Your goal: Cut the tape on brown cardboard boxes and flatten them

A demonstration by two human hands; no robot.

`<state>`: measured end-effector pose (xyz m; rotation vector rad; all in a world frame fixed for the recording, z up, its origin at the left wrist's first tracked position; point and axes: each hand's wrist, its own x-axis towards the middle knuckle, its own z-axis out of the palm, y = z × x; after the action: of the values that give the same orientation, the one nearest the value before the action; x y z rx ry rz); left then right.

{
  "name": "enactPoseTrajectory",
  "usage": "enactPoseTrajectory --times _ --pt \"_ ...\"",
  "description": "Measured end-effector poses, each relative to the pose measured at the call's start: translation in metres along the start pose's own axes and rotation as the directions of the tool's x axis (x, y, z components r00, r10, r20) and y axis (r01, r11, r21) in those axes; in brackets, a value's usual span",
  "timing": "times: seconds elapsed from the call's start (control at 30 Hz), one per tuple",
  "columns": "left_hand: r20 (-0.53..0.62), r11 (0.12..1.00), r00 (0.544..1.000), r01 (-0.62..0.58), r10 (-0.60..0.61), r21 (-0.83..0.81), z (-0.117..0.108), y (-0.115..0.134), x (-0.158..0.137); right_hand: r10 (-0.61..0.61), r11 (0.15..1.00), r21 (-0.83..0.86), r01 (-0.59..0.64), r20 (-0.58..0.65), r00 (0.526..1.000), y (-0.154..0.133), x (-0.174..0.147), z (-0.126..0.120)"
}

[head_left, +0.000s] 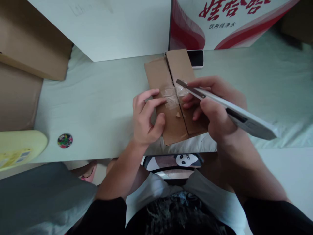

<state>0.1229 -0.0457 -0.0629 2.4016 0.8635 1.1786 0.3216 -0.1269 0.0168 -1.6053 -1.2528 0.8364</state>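
Cardboard box (pixel 172 118) under left hand (pixel 146 120), apparently against right hand (pixel 217 118)

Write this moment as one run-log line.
left hand: on cardboard box; right hand: holding utility knife, blade out; clear tape: on box top; phone: partly hidden by box

Pale green cloth-covered surface (pixel 102 101) above pale floor (pixel 285 173), in dim light

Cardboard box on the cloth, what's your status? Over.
Left hand touching cardboard box beside clear tape. Right hand gripping utility knife, blade out. Flaps folded over, narrow gap between. Right hand and knife partly covering box.
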Motion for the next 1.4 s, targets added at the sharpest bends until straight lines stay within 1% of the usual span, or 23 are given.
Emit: enactPoseTrajectory --times 0.07,0.17,0.23,0.4,0.6,0.77,1.0,1.23,1.4 --pt "0.005 1.0 1.0 -0.001 0.001 0.002 -0.001 0.0 0.0 0.003 1.0 -0.025 -0.004 -0.034 0.999 -0.003 0.0 0.002" --pt "-0.013 0.999 0.999 -0.038 0.037 -0.029 -0.001 0.0 0.001 0.004 0.995 -0.095 -0.008 -0.043 0.999 -0.004 0.0 0.005" --pt "-0.027 0.997 0.998 -0.055 0.054 -0.053 -0.001 0.0 0.001 0.005 0.994 -0.106 -0.012 -0.066 0.998 -0.001 0.0 0.007" --pt "-0.034 0.995 0.998 -0.064 0.061 -0.078 0.0 -0.001 0.001 -0.112 0.986 -0.138 0.093 -0.139 0.984 0.008 0.001 0.011" --pt "-0.024 0.996 0.998 -0.055 0.054 -0.066 0.0 -0.001 0.001 -0.181 0.958 -0.246 0.148 -0.115 0.977 0.006 0.001 0.011" --pt "-0.029 0.996 0.998 -0.054 0.052 -0.07 0.001 -0.002 0.001 -0.236 0.939 -0.28 0.197 -0.113 0.965 0.011 0.001 0.01" --pt "-0.021 0.996 0.998 -0.063 0.062 -0.062 0.0 -0.001 0.001 -0.217 0.952 -0.241 0.189 -0.097 0.971 0.011 0.003 0.009" --pt "-0.043 0.996 0.997 -0.073 0.071 -0.044 0.001 0.0 0.003 -0.173 0.945 -0.298 0.138 -0.094 0.98 0.007 0.003 0.01" --pt "-0.056 0.995 0.995 -0.08 0.077 -0.061 0.002 -0.002 0.002 -0.234 0.938 -0.286 0.198 -0.1 0.967 0.01 0.001 0.009"
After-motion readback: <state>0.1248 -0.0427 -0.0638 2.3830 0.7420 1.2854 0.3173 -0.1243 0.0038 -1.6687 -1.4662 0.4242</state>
